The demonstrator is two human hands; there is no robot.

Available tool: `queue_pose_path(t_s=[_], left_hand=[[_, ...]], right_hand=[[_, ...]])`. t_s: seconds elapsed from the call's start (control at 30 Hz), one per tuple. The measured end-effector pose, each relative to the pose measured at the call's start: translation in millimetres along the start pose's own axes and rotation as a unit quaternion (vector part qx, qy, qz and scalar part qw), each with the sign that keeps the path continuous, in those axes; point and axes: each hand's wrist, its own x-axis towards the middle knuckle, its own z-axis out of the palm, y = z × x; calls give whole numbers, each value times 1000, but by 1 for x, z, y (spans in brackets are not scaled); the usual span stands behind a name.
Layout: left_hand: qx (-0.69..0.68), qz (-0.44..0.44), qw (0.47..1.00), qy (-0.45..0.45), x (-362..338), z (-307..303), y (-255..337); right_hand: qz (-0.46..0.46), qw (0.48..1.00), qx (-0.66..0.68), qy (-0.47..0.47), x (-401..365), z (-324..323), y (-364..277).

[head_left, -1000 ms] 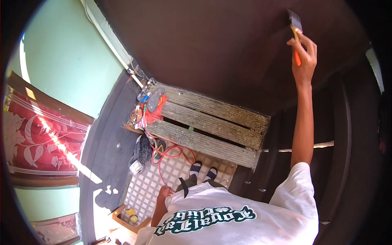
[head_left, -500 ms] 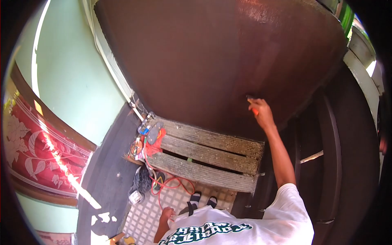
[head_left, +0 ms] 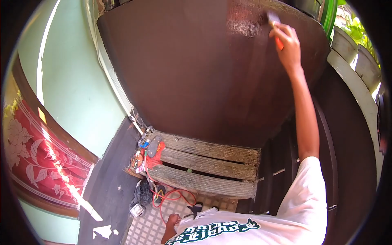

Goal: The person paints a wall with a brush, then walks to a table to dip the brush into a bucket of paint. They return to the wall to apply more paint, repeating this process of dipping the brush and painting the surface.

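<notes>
My right hand (head_left: 290,49) is raised to the upper right, its fingers wrapped round a paintbrush (head_left: 274,18) with an orange handle. The bristles are close to or touching the dark brown wall (head_left: 175,69) near its top edge. A wet, shiny reddish-brown patch (head_left: 247,24) lies just left of the brush. Low down beside my shirt, my left hand (head_left: 174,219) has its fingers curled; what they hold, if anything, is hidden. A red hose or cord (head_left: 179,190) loops over the tiles close to that hand.
A weathered slatted wooden bench (head_left: 208,165) stands below the wall, with a grey sandal (head_left: 154,146) and clutter at its left end. A black plastic bag (head_left: 143,192) lies on the tiled floor (head_left: 143,232). Pale pipes (head_left: 110,75) run along the left wall. Potted plants (head_left: 365,69) stand at upper right.
My right hand has moved the paintbrush from the lower middle of the brown wall up to its top right. My left hand stays low and has shifted slightly.
</notes>
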Motion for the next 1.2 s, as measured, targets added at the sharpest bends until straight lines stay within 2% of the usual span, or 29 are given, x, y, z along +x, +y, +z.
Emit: queue_pose_path(t_s=[0.03,0.07,0.13,0.23,0.3,0.33,0.4,0.5,0.6,0.63,0.73,0.8,0.87,1.0,1.07,1.1,1.13,1.2], left_hand=[[3,6,1000,-7,1,1,7],[-15,3,1000,-5,3,2,11],[-53,-5,999,0,5,0,13],[-57,-19,998,-15,16,-7,3],[-54,-22,998,-9,15,-13,-4],[-54,-24,998,-5,15,-15,-7],[-63,-31,998,-3,15,-19,-18],[-77,-33,996,10,9,-20,-29],[-65,-37,997,15,-6,-19,-35],[-57,-39,998,15,-11,-18,-38],[19,34,999,9,-9,-17,-47],[-5,19,1000,5,-2,-16,-53],[-31,-19,999,1,-1,-15,-45],[-111,-34,993,4,1,-18,-43],[-119,-17,993,0,5,-26,-49],[-108,-14,994,1,-1,-30,-47],[-108,-14,994,9,-1,-33,-47],[-109,-18,994,26,-2,-40,-53]], right_hand=[[24,999,9,-45,-20,9,-4],[2,999,13,-49,-42,14,-17],[25,995,41,-92,-93,19,-54],[63,974,87,-200,-172,32,-103],[90,947,158,-266,-215,45,-129],[113,914,184,-344,-226,48,-139],[119,875,219,-416,-251,68,-147],[89,910,176,-363,-225,80,-136],[98,935,177,-289,-135,64,-118],[79,950,164,-252,-115,64,-109],[20,988,88,-124,-52,50,-102],[35,995,34,-82,-39,51,-104],[10,994,40,-101,-58,61,-106],[45,966,103,-233,-151,71,-152],[72,923,154,-344,-212,87,-169],[105,884,168,-424,-233,91,-178],[114,862,191,-457,-250,98,-179],[116,896,185,-387,-263,110,-168]])
